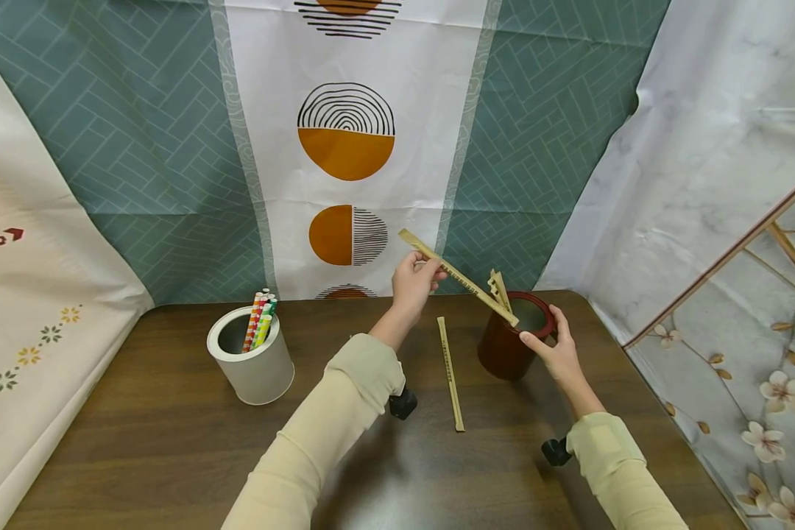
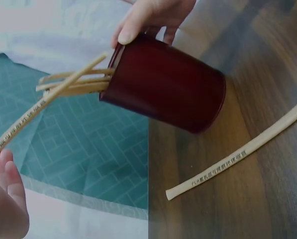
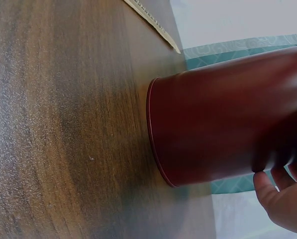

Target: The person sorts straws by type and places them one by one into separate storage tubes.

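Observation:
My left hand (image 1: 413, 287) pinches a paper-wrapped straw (image 1: 467, 282) near its upper end. The straw slants down to the right, its lower end over the mouth of a dark red canister (image 1: 506, 352). Several more wrapped straws (image 2: 73, 85) stick out of that canister. My right hand (image 1: 560, 356) holds the canister at the rim, thumb toward the front and fingers round the far right side. In the right wrist view, fingertips (image 3: 261, 180) touch its wall. Another wrapped straw (image 1: 449, 375) lies on the table between my hands, printed with dark lettering.
A white canister (image 1: 255, 375) on the left holds several colourful patterned straws (image 1: 260, 324). The brown wooden table (image 1: 172, 442) ends at a patterned cloth backdrop (image 1: 172, 162). Floral cloth (image 1: 755, 397) borders the right side.

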A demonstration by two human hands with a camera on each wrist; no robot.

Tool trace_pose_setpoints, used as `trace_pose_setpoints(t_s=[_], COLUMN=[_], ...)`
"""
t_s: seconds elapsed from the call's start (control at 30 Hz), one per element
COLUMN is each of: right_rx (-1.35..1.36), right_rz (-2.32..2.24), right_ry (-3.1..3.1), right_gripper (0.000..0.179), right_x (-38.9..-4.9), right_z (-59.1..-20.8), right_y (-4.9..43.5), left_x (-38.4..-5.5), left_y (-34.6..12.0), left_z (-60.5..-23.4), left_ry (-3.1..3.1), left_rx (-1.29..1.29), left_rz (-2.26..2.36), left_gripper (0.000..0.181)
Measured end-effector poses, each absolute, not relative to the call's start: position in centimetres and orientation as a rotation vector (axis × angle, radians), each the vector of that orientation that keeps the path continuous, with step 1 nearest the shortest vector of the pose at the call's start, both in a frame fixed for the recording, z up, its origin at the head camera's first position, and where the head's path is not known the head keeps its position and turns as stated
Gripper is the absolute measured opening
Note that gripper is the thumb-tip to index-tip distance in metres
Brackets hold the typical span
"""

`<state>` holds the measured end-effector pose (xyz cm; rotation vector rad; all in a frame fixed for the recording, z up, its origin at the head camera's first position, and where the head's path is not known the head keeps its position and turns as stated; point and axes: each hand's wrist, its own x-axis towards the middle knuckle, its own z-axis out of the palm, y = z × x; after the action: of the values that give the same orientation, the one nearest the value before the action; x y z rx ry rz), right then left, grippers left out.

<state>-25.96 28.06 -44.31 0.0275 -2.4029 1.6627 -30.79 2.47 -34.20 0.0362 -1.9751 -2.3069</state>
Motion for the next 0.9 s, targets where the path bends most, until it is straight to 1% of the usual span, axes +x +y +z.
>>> trace_pose_setpoints(t_s=[0.23, 0.37, 0.53, 0.7, 0.9], right_rx=[0.030, 0.027, 0.028, 0.033, 0.027], right_rz=[1.645, 1.638, 1.664, 1.685, 1.694], right_ry=[-2.412, -2.421, -2.405, -2.387, -2.381], right_gripper=[0.077, 0.077, 0.076, 0.077, 0.076], right_x=[-26.0, -26.0, -26.0, -26.0, -25.9], right_z=[-44.2, -44.2, -44.3, -44.3, -44.3], right_y=[28.1, 28.1, 28.1, 28.0, 27.9], left_x=[-30.4, -30.1, -29.4, -29.2, -29.1], left_y=[3.5, 4.2, 4.9, 5.5, 5.9], left_z=[-33.7, -33.7, -33.7, -33.9, -34.4], left_ry=[-2.040, -2.136, -2.252, -2.353, -2.456], left_rx=[-0.002, -0.028, -0.077, -0.113, -0.144], left_rz=[-2.235, -2.120, -1.909, -1.809, -1.671], left_gripper=[0.013, 0.016, 0.013, 0.016, 0.015])
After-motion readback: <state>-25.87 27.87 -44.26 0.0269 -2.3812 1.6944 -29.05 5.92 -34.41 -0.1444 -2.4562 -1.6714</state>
